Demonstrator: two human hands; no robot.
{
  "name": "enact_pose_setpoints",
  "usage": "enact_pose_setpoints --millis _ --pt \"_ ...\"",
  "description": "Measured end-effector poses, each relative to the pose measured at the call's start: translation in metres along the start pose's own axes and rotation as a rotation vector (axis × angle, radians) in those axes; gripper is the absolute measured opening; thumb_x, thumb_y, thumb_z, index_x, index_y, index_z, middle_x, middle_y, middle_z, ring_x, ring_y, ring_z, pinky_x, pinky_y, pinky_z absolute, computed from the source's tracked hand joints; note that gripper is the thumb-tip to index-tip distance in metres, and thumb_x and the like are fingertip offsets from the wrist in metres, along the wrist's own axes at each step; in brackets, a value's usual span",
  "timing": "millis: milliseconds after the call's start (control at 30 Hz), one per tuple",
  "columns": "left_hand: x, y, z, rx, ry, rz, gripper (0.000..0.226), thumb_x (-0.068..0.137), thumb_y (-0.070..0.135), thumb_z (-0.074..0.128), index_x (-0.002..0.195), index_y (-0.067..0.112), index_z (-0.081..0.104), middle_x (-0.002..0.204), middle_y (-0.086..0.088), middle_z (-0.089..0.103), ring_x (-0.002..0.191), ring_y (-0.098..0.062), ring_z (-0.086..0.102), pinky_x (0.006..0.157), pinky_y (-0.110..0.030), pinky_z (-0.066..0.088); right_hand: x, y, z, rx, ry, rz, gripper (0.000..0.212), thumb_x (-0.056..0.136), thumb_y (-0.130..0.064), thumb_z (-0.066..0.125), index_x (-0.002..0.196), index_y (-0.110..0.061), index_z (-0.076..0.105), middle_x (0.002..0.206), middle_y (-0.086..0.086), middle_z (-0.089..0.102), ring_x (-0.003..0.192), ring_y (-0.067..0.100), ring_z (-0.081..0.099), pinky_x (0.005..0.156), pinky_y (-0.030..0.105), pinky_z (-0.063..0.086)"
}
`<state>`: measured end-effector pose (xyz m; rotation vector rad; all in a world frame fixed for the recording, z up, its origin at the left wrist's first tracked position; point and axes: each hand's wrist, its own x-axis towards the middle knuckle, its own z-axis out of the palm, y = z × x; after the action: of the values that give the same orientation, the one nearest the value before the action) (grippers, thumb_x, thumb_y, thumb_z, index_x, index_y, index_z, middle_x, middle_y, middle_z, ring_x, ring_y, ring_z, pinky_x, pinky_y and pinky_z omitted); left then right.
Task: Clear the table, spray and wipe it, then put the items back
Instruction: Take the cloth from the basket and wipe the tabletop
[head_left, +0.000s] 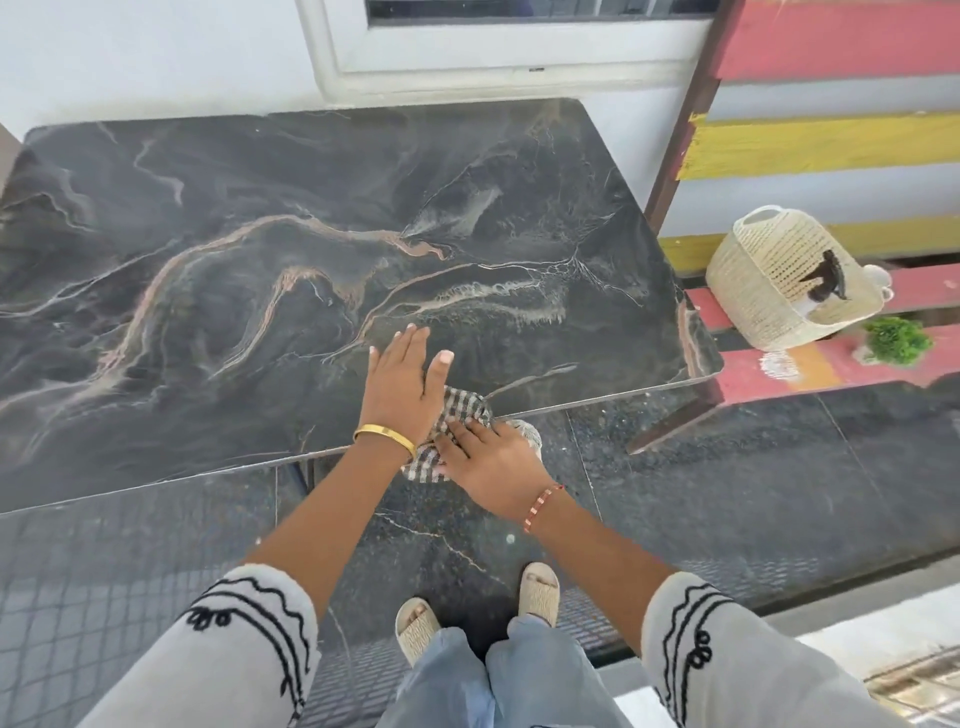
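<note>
A: Hands first. Left hand (399, 387) lies flat on the desk (218, 249), palm down, fingers spread and pointing away from the person, gold bangle (385, 437) on the wrist.

B: Holding anything?

A: No, it's splayed open. Its heel and thumb side touch the checked cloth (460, 415), maybe pinning a bit of it, can't tell.

B: Right hand?

A: Right hand (491, 457) at the near edge of the desk, fingers laid over the cloth and pressing it down, not balled into a fist. Beaded bracelet (540, 506) on that wrist. Part of the cloth hangs over the desk edge under the hand.

B: So the cloth is where exactly?

A: Near edge of the desk, right of centre, between the two hands and touching both.

B: Desk surface?

A: Dark marble pattern with pale and pinkish veins.

B: Off the desk?

A: To the right, on a red and yellow painted bench (810, 364), a woven cream basket (779, 280) tipped over, a small green plant (898, 339) just beside it. Something dark inside the basket, can't tell what.

B: The person?

A: White sleeves with black embroidery, light jeans, woven sandals (540, 592) on a dark stone floor (727, 493).
</note>
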<state>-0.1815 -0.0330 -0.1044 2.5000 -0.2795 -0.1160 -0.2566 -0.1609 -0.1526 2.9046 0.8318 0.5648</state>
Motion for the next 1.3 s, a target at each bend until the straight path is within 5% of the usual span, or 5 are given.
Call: enact_pose_setpoints --millis 167,433,733,967,1300 --pt "0.003 0.017 -0.006 -0.013 0.03 0.008 0.052 0.097 0.038 0.023 0.14 0.01 0.031 0.15 -0.009 0.031 0.142 -0.022 0.022 0.117 -0.041 0.001 -0.008 0.045 -0.029 0.502 -0.454 0.571 0.029 0.096 -0.039 0.044 0.097 -0.013 0.057 0.076 0.005 0.065 0.072 0.027 0.06 0.063 0.032 0.043" --pt "0.002 0.015 -0.011 -0.041 0.065 -0.037 0.051 0.097 0.037 0.023 0.14 0.011 0.033 0.149 -0.01 0.033 0.141 -0.024 0.024 0.119 -0.044 0.006 0.041 0.105 -0.054 1.912 -0.285 1.412 0.027 0.093 -0.026 0.052 0.09 -0.004 0.066 0.082 0.01 0.069 0.076 0.023 0.066 0.079 0.034 0.055" --pt "-0.001 -0.004 -0.007 -0.037 0.044 -0.082 0.052 0.097 0.038 0.023 0.139 0.009 0.034 0.149 -0.011 0.032 0.141 -0.023 0.024 0.118 -0.043 0.007 0.03 0.127 -0.032 0.349 0.128 1.068 0.035 0.096 -0.029 0.043 0.11 -0.002 0.062 0.108 0.022 0.061 0.101 0.037 0.053 0.087 0.04 0.038" --pt "0.002 0.006 0.002 0.019 -0.033 -0.015 0.054 0.096 0.039 0.024 0.141 0.01 0.029 0.151 -0.01 0.028 0.142 -0.022 0.019 0.118 -0.041 0.003 0.021 0.106 0.011 0.193 -0.504 0.481 0.059 0.097 -0.046 0.027 0.15 -0.021 0.014 0.159 0.01 0.009 0.146 0.028 0.007 0.117 0.048 0.009" --pt "0.019 0.024 0.022 0.087 -0.049 -0.061 0.053 0.097 0.04 0.024 0.141 0.011 0.029 0.151 -0.009 0.027 0.142 -0.022 0.019 0.118 -0.041 0.003 0.023 0.125 0.016 0.22 -0.417 0.289 0.07 0.089 -0.059 0.035 0.146 -0.018 0.029 0.156 0.014 0.018 0.145 0.028 0.012 0.119 0.045 0.003"
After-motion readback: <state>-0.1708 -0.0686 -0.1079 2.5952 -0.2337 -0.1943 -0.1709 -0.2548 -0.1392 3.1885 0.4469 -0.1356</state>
